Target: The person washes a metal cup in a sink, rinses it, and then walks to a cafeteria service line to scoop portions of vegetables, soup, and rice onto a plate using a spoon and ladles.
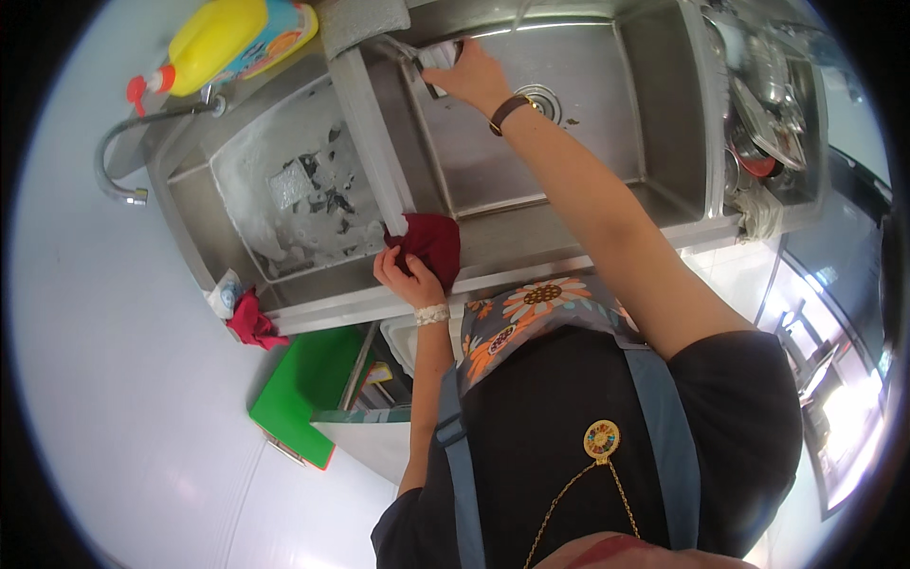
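Observation:
My left hand (411, 279) holds a dark red cloth (435, 245) at the front end of the steel divider (370, 135) between two sink basins. Over the far left corner of the right basin (569, 163), my right hand (466, 75) grips a small whitish object (441, 57) with a dark edge; its exact kind is unclear. The left basin (192, 206) holds cloudy, sudsy water, with a grey scouring pad (290, 185) and several dark pieces in it. A round drain (542, 101) shows in the right basin, partly behind my right wrist.
A yellow detergent bottle (220, 43) with a red pump lies behind the left basin, beside a curved faucet (117, 135). A red cloth (254, 321) hangs at the front left corner. Metal utensils (768, 128) fill the compartment on the right. A green board (306, 387) stands below the sink.

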`<state>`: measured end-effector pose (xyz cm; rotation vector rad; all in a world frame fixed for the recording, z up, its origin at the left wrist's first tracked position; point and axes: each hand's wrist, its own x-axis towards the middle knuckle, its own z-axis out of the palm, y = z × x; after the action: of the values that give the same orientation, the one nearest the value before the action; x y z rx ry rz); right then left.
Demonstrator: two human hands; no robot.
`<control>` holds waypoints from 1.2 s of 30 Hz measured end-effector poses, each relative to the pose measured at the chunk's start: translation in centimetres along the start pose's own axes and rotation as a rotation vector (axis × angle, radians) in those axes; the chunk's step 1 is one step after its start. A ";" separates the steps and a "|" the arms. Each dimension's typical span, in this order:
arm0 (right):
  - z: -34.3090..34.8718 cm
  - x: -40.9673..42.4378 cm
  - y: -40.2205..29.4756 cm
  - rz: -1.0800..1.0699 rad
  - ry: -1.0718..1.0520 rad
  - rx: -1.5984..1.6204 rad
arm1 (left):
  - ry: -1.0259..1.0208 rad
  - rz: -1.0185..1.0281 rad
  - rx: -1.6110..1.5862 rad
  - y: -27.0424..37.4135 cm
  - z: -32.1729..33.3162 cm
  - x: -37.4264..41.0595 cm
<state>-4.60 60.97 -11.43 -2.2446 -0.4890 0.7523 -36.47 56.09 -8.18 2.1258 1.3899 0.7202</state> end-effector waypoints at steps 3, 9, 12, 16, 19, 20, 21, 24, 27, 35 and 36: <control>-1.9 -2.4 2.9 0.028 -0.097 0.024 | 0.021 0.053 0.052 2.1 -0.4 0.8; -2.9 -14.3 4.4 -0.058 -0.323 0.371 | -0.447 -0.047 -0.199 9.6 3.1 2.7; -4.5 -15.5 5.9 -0.193 -0.609 0.700 | -0.527 -0.249 -0.469 11.0 5.1 4.3; -7.3 -7.2 16.9 0.259 -0.308 0.344 | -0.487 -0.165 -0.349 10.1 4.8 4.3; -4.5 -2.1 25.2 0.566 0.165 -0.108 | -0.494 -0.202 -0.308 9.2 3.8 2.6; -2.7 -1.6 26.7 0.424 0.206 -0.117 | -0.498 -0.224 -0.297 9.1 3.5 1.9; -0.8 -1.4 27.7 0.360 0.254 -0.136 | -0.503 -0.243 -0.285 9.1 3.3 1.4; 2.9 -2.1 28.0 0.267 0.297 -0.047 | -0.505 -0.350 -0.326 9.2 3.1 0.0; 3.1 -3.5 26.6 0.425 0.431 0.210 | -0.507 -0.342 -0.333 9.3 2.9 -0.7; 5.8 -4.4 23.6 0.006 0.074 -0.018 | -0.487 -0.407 -0.509 9.3 2.7 -2.1; 7.1 -4.2 22.8 -0.207 0.081 -0.037 | -0.493 -0.360 -0.494 9.2 2.6 -2.2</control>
<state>-9.51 46.88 -30.46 -2.2070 -0.6882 0.5476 -29.36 50.42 -4.39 1.4804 1.1309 0.3167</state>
